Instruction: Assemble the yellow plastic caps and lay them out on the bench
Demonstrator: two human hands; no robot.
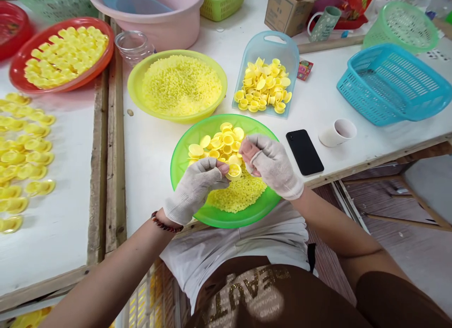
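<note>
Over a green plate [180, 163] my two gloved hands are close together. My left hand [199, 184] pinches a small round yellow cup [234, 172] that has yellow granules in it. Just right of that cup, my right hand [271, 165] has its thumb and fingertips pressed together; whatever is between them is too small to make out. Several yellow cups with round lids [226, 139] lie on the plate's far side. Loose yellow granules [238, 193] cover its near side, partly under my hands.
Beyond the plate are a yellow basin of granules [181, 85] and a blue tray of cups [264, 85]. A black phone [304, 151], a paper cup [337, 133] and a blue basket [391, 85] stand right. Rows of yellow pieces [26, 151] and a red basin [63, 54] are left.
</note>
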